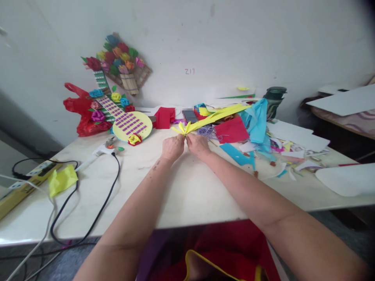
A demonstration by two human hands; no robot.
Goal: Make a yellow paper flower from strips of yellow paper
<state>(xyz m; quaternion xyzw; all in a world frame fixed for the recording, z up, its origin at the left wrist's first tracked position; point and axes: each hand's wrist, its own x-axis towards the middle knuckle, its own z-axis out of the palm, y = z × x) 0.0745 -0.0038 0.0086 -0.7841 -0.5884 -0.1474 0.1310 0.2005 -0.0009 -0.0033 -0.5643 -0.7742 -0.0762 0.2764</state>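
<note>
Both of my hands meet near the far middle of the white table [181,195]. My left hand [172,148] and my right hand [198,145] are closed in a pinch on the folded end of a long yellow paper strip [211,119]. The strip's near end fans out into small folds just above my fingers, and the rest runs back to the right over a heap of paper scraps. My forearms stretch forward from the bottom of the view.
Coloured paper scraps [249,132] are heaped right of my hands. A paper-flower guitar craft [125,121] and a red plastic bag [84,113] stand at the back left. A glue gun [104,149], black cable, power strip [26,177] and yellow scrap [62,180] lie left. A dark bottle [274,101] stands behind.
</note>
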